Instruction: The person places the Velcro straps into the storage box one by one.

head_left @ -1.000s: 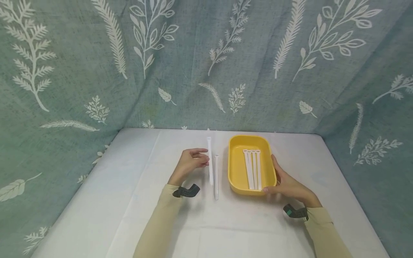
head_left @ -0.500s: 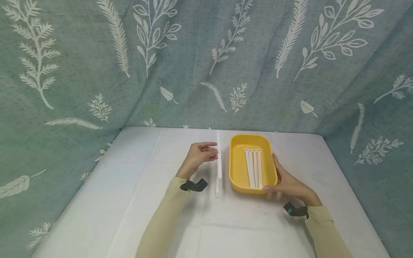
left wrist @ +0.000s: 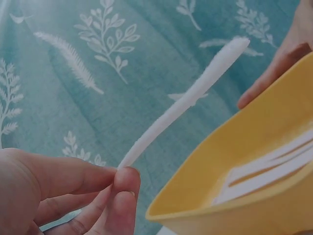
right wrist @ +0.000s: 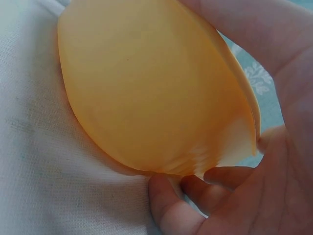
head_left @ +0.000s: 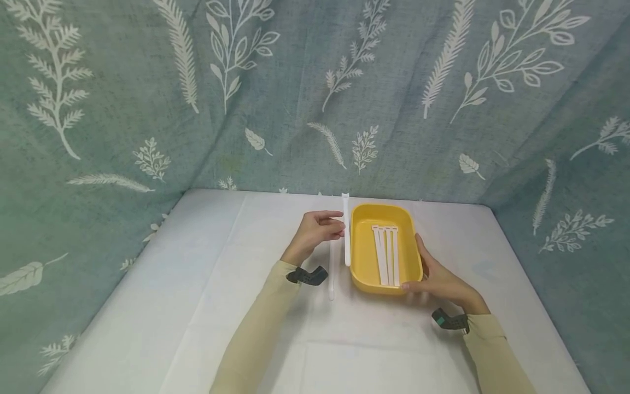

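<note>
In the head view my left hand point(head_left: 317, 232) pinches a white hook-and-loop cable tie point(head_left: 346, 235) between thumb and fingertips. The tie stands beside the left rim of a yellow tray point(head_left: 361, 268); its surface looks fuzzy in the left wrist view, where the free end slants up point(left wrist: 183, 105). My right hand point(head_left: 438, 279) grips the tray's near right corner, thumb at the rim and fingers around the outer wall point(right wrist: 142, 88). Several white cable ties point(head_left: 387, 257) lie side by side inside the tray, slotted ends away from me.
One more white cable tie point(head_left: 331, 273) lies on the white tablecloth point(head_left: 246, 273) left of the tray, partly behind my left hand. A green leaf-patterned curtain point(head_left: 295, 109) hangs behind and at both sides of the table.
My left hand has carried its cable tie right and away from me, over the loose tie and up to the tray's left rim. My right hand and the tray stay put.
</note>
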The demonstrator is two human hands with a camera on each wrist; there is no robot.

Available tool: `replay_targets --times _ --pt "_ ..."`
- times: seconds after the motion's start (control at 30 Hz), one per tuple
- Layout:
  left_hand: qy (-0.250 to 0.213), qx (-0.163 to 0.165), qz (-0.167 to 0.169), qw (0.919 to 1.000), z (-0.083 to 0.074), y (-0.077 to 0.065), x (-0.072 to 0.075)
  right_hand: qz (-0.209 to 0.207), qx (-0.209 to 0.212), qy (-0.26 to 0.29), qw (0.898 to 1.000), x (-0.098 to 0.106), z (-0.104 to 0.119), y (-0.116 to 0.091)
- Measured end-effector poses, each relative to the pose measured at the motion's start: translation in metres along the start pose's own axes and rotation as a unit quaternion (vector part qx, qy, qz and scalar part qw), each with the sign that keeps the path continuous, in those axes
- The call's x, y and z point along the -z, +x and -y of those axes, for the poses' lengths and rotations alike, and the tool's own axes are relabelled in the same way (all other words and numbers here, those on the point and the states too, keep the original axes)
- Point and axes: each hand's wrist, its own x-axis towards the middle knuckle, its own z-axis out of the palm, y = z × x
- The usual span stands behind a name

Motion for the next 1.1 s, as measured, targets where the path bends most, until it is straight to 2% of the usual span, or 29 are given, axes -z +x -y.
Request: replay_targets --times 0.53,1.1 --pt "0.013 -0.011 0.019 0.9997 -0.004 0.016 -0.016 -0.001 0.004 0.000 1.000 -0.001 0.002 -0.001" --pt "0.034 0.013 0.028 0.9989 -0.003 0.030 -0.033 0.002 0.004 0.014 1.000 0.000 -0.001 0.002"
